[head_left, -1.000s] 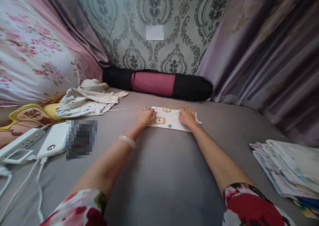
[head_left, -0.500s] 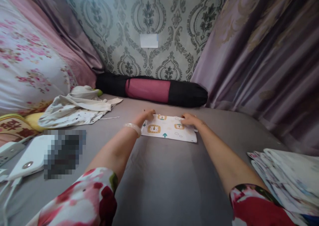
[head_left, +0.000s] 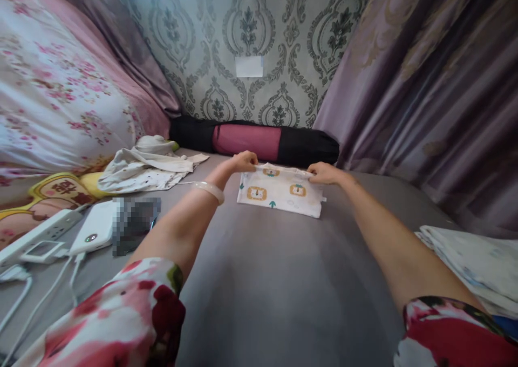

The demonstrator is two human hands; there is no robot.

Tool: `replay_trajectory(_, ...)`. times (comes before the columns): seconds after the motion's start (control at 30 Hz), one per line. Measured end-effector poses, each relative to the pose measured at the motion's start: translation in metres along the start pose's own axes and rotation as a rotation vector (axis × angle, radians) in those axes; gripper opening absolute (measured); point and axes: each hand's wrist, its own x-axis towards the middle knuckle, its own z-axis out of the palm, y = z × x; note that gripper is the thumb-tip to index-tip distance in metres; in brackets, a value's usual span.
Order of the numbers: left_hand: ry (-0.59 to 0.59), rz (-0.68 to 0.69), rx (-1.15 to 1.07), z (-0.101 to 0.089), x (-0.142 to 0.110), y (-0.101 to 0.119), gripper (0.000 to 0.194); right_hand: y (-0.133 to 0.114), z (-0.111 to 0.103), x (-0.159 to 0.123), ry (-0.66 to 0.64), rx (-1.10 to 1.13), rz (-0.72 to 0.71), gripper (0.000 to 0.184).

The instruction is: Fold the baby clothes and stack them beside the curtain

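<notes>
A folded white cloth (head_left: 279, 195) with orange lion faces and green sprigs lies in front of me on the grey bedsheet (head_left: 267, 280). Its far edge is lifted off the sheet, while the near edge rests on it. My left hand (head_left: 245, 161) pinches the far left corner, fingers closed. At the far right corner, my right hand (head_left: 324, 172) grips the same edge with its fingers closed. Whether the cloth is a garment or a plain sheet I cannot tell.
A black and pink rolled bag (head_left: 246, 141) lies along the wall. To the left are a crumpled white garment (head_left: 141, 167), a power bank (head_left: 95, 229), a power strip (head_left: 44, 235) and cables. Folded cloths (head_left: 473, 259) are stacked at right. Curtains (head_left: 437, 86) hang on both sides.
Both hands have risen and moved to the far corners, lifting the far edge of the cloth. The camera view has shifted slightly, showing more of the left side.
</notes>
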Motion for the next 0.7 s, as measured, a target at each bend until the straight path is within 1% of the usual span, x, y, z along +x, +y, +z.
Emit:
replay_trajectory(0.07,0.02,-0.02,0.053,-0.016,-0.004,0.012,0.016,0.001,-0.014,-0.012,0.107,-0.01,-0.008,0.03)
replay_trajectory(0.13,0.083,-0.022,0.111,-0.025,-0.009,0.023,0.02,0.001,-0.022,-0.025,0.238,-0.052,-0.037,0.03)
replay_trajectory(0.17,0.119,-0.016,0.133,-0.025,-0.014,0.028,0.023,0.0,-0.022,-0.031,0.305,-0.08,-0.064,0.03)
replay_trajectory(0.23,0.164,0.0,0.184,-0.019,-0.025,0.032,0.031,-0.004,-0.016,-0.047,0.418,-0.132,-0.135,0.03)
replay_trajectory(0.33,0.148,0.045,0.289,0.002,-0.051,0.026,0.041,-0.012,0.01,-0.074,0.499,-0.186,-0.238,0.03)
replay_trajectory(0.43,0.068,0.135,0.357,0.027,-0.085,0.014,0.043,-0.023,0.044,-0.103,0.516,-0.194,-0.301,0.03)
replay_trajectory(0.57,0.032,0.236,0.382,0.052,-0.13,0.005,0.04,-0.037,0.081,-0.137,0.482,-0.189,-0.363,0.034)
replay_trajectory(0.7,-0.07,0.259,0.389,0.063,-0.164,0.009,0.042,-0.043,0.107,-0.158,0.428,-0.139,-0.375,0.038)
